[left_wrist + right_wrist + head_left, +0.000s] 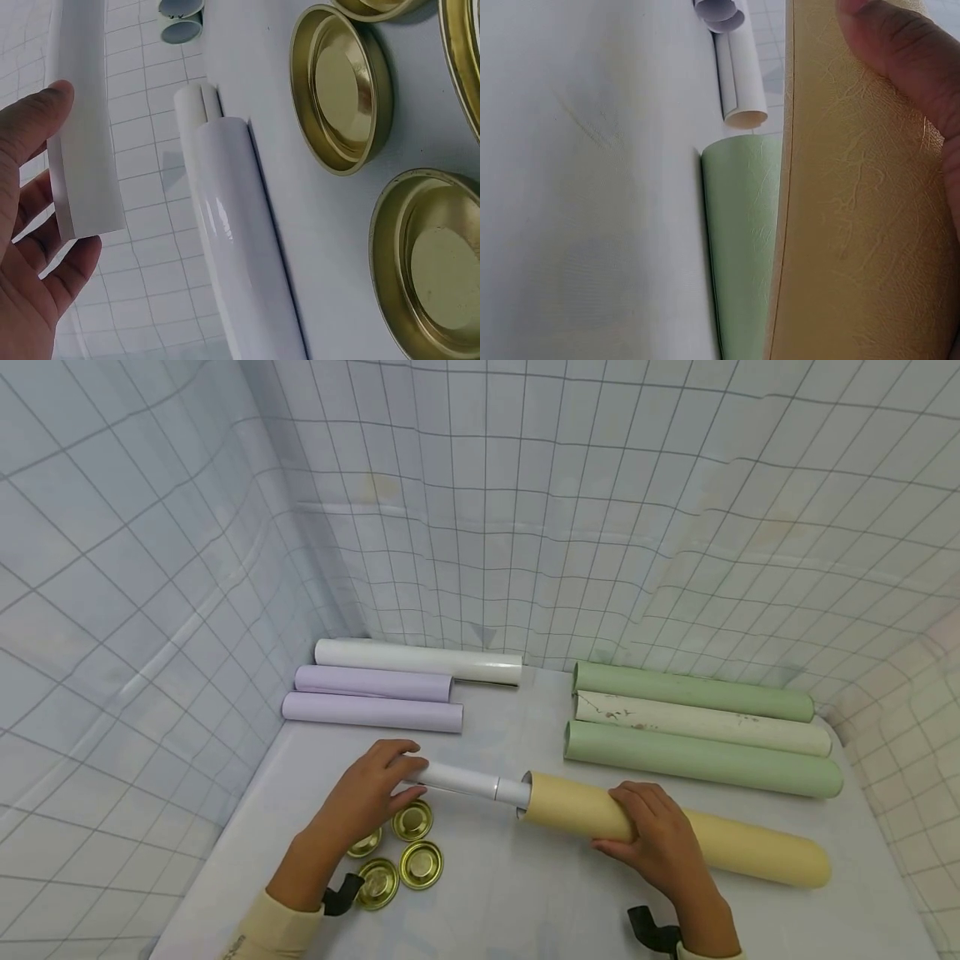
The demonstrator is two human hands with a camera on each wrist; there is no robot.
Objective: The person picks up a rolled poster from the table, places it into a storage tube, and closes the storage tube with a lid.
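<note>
My left hand (371, 789) pinches the left end of a thin white paper tube (461, 779) between thumb and fingers. The tube's right end sits inside the mouth of a wider yellow paper roll (570, 802), so that part is hidden. Up close in the left wrist view, the white tube (86, 150) shows a straight lengthwise edge. Across the middle of the yellow roll, my right hand (660, 839) grips from above, thumb on the near side. Its wrinkled, textured surface (855, 187) fills much of the right wrist view.
Several shallow gold dishes (421, 864) lie below my left hand. Behind it are two lilac rolls (375, 712) and a glossy white roll (420, 660). At the back right, two green rolls (697, 760) flank a cream patterned roll (705, 724). Grid-patterned cloth walls (525, 527) enclose the table.
</note>
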